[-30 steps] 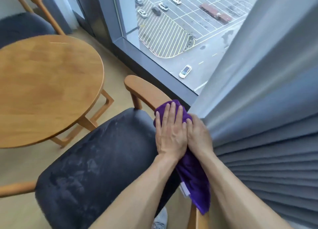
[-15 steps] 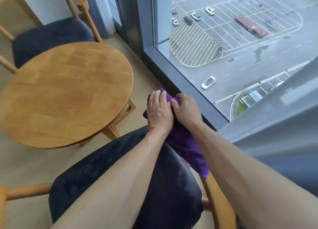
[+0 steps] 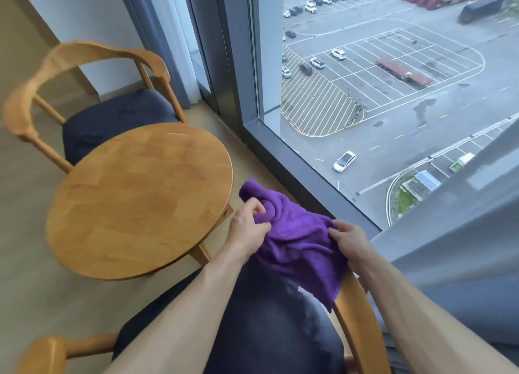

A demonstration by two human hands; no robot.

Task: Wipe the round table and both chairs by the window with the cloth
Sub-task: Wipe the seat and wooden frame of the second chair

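Purple cloth [image 3: 297, 241] bunched and lifted above near chair [image 3: 283, 326], lower corner draped down onto wooden armrest [image 3: 362, 326] on window side. Left hand [image 3: 247, 227] at cloth's left edge, fingers curled, pinching a fold near the top. Right hand [image 3: 351, 241] at cloth's right edge, fingers curled over fabric, gripping it. Both forearms bare, entering from bottom of view. Near chair directly under cloth: dark upholstered seat, light wood frame, second armrest end [image 3: 47, 351] at bottom left. Round table [image 3: 134, 199] just left of hands, light wood top, bare, wooden leg visible beneath its right edge close to left hand. Far chair [image 3: 112, 118] beyond table, same dark seat, curved wooden backrest, somewhat blurred. Light wood-tone floor [image 3: 42, 303] under all furniture. Window [image 3: 393, 93] to the right, dark grey frame and sill running diagonally, parking lot with cars and a road far below. Grey curtain [image 3: 463, 247] at right edge beside right forearm. Another curtain [image 3: 165, 36] in far corner behind far chair, against pale wall.
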